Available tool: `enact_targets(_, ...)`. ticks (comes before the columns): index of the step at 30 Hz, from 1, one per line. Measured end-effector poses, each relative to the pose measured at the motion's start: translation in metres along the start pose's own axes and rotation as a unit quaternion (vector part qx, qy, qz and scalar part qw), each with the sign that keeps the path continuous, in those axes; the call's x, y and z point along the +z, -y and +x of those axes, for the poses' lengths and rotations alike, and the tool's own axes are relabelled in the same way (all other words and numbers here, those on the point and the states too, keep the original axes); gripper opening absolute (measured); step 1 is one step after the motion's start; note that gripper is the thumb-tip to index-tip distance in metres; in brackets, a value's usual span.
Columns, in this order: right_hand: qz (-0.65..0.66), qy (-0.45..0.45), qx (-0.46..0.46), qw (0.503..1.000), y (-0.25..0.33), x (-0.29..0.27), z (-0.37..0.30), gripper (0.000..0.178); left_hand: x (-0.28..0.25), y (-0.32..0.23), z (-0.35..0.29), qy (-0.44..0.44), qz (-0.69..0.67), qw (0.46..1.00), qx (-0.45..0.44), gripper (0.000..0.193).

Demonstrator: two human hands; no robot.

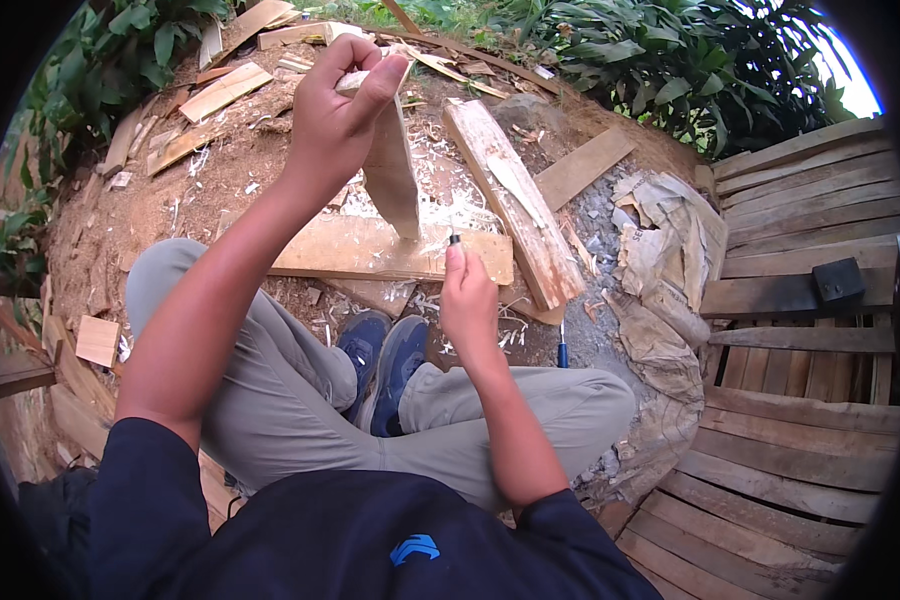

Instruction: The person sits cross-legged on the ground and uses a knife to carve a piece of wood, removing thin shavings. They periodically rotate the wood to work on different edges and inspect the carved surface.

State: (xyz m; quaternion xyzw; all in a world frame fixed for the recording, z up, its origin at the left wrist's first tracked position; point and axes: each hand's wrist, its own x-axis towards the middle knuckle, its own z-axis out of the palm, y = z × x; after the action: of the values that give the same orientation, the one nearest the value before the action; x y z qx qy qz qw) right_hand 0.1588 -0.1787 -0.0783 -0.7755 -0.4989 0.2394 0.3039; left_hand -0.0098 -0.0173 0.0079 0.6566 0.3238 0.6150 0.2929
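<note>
My left hand [345, 110] is raised and wrapped round the top of a flat piece of wood [392, 170]. The piece stands nearly upright, and its narrowed lower end meets a plank [340, 248] lying across the ground before my feet. Just right of that end, my right hand [468, 305] is closed on a slim tool with a black end [455, 239]. The thumb lies along the tool, and the fist hides most of it, so its exact kind does not show.
A thick, rough beam [510, 195] lies at the right, near a blue-handled tool [563, 354]. Beyond it are a board [585, 165] and a crumpled paper sack [660, 240]. Wood shavings and offcuts [227, 92] litter the dirt. Slatted wood [790, 440] borders the right side.
</note>
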Motion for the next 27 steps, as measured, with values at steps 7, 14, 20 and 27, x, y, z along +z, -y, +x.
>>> enact_targets(7, 0.015, 0.021, -0.055, 0.998, -0.017, 0.018, -0.007, 0.038, 0.006, 0.003, 0.005, -0.031, -0.028, 0.999, 0.003, 0.039)
enact_targets(14, 0.175, -0.028, -0.007, 0.984, 0.015, -0.015, -0.005, 0.046, 0.001, -0.002, -0.002, -0.017, -0.007, 1.000, 0.015, 0.039)
enact_targets(20, 0.002, 0.079, -0.019, 0.997, -0.024, 0.021, -0.010, 0.043, 0.012, -0.002, 0.003, -0.024, -0.024, 0.999, 0.026, 0.038)
enact_targets(27, 0.243, -0.061, -0.013, 0.968, 0.014, -0.009, -0.011, 0.037, 0.007, -0.002, 0.002, -0.023, -0.037, 0.999, 0.013, 0.037)
